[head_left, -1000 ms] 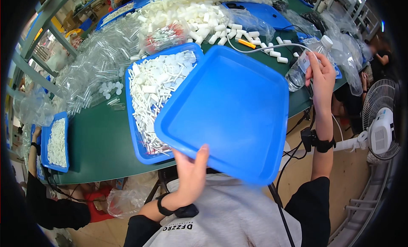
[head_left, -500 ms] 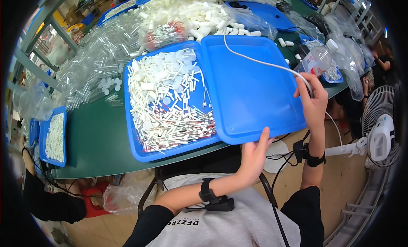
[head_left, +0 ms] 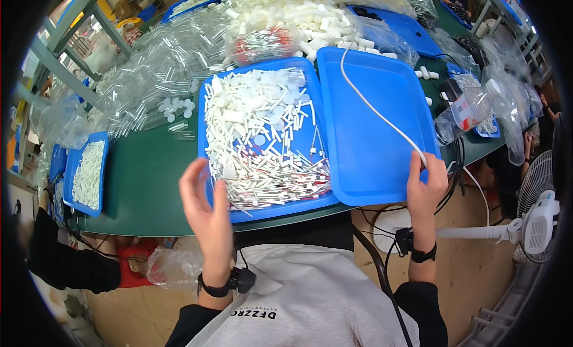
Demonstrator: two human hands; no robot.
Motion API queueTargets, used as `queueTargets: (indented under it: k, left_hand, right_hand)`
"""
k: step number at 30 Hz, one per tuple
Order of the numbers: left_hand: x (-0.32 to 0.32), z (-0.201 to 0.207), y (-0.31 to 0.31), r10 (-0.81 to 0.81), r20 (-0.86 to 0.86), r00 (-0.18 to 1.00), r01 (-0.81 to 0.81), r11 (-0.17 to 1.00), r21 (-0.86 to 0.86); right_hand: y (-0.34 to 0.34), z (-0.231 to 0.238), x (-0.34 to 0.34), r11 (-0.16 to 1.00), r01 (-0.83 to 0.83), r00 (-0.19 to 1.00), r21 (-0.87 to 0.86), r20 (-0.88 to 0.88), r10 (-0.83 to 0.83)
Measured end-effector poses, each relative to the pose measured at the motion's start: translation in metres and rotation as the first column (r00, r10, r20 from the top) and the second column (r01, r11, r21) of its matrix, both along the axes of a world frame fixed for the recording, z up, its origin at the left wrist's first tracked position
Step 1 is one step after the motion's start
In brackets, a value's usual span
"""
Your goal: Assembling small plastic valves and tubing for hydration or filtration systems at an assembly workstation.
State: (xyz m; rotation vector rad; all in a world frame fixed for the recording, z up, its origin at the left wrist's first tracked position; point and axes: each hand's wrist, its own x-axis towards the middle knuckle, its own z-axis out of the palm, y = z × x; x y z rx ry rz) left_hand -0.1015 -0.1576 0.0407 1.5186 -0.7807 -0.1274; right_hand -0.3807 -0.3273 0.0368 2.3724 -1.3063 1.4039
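A blue tray on the table holds a heap of white sticks, thin rods with red parts, and translucent round discs. My left hand is at its near left corner, fingers spread, holding nothing; whether it touches the rim I cannot tell. Beside it, to the right, lies a second blue tray with its flat bottom showing. A white cable runs across this tray into my right hand. The fingers of that hand are closed round the cable at the tray's near right edge.
Clear plastic tubes and white foam-like cylinders are piled at the back. A plastic bottle lies at the right. A white fan stands beyond the table's right edge. Another person's sleeve is at the left.
My left hand has left the right tray's near edge and moved left to the filled tray. My right hand has come down and nearer, bringing the cable lower. The view has shifted slightly.
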Motion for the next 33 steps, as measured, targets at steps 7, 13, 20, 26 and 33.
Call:
queueTargets:
  k: [7,13,20,26,33]
  left_hand:
    - [0.049,-0.033,0.012,-0.005,-0.042,0.999,0.018,0.949,0.314]
    - [0.058,-0.047,0.011,-0.070,-0.381,0.922,0.071,0.997,-0.011]
    - [0.055,-0.037,0.011,-0.002,-0.431,0.902,-0.028,0.998,-0.063]
    - [0.043,-0.028,0.007,0.073,-0.484,0.872,-0.106,0.993,-0.042]
    - [0.045,-0.034,0.010,0.020,-0.435,0.900,-0.048,0.997,-0.053]
  right_hand:
    - [0.015,-0.016,0.000,0.977,0.165,0.983,0.138,0.057,-0.174]
    - [0.036,-0.033,0.019,0.981,0.191,0.980,-0.035,0.071,-0.188]
    - [-0.010,-0.045,0.000,0.983,0.052,0.991,-0.174,0.131,-0.029]
    - [-0.061,-0.061,-0.040,0.966,-0.169,0.985,-0.196,-0.002,0.172]
    - [-0.047,-0.054,-0.036,0.978,-0.184,0.983,-0.098,-0.021,0.183]
